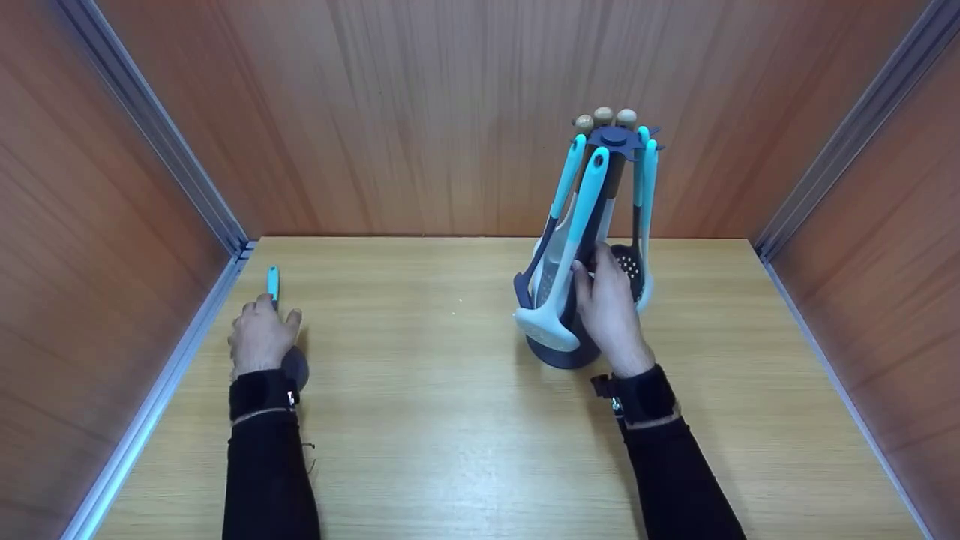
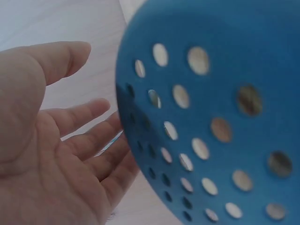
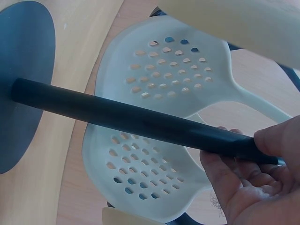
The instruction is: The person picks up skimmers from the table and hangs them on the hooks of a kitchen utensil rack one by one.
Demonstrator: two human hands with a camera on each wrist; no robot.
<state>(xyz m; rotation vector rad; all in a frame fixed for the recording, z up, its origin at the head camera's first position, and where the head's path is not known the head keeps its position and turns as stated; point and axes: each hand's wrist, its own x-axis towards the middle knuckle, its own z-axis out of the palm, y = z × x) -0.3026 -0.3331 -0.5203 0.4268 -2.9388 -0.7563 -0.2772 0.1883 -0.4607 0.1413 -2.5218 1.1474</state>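
Note:
At the right, my right hand [image 1: 609, 307] grips the dark central post [image 3: 126, 117] of a utensil stand [image 1: 559, 357], thumb and fingers around it. Turquoise-handled utensils hang from the stand's top, among them a pale ladle [image 1: 547, 326] and a dark perforated skimmer [image 1: 628, 264]. Pale perforated heads [image 3: 164, 70] show behind the post in the right wrist view. On the left, my left hand [image 1: 262, 337] is over another turquoise-handled skimmer [image 1: 273, 281], partly covering it. Its holed head [image 2: 187, 117] fills much of the left wrist view, beside relaxed, spread fingers.
Light wooden tabletop [image 1: 412, 375] lies between the two hands. Wood panels [image 1: 375, 112] enclose the back and both sides, with metal rails [image 1: 172, 142] at the corners. Round wooden handle ends [image 1: 603, 115] top the stand.

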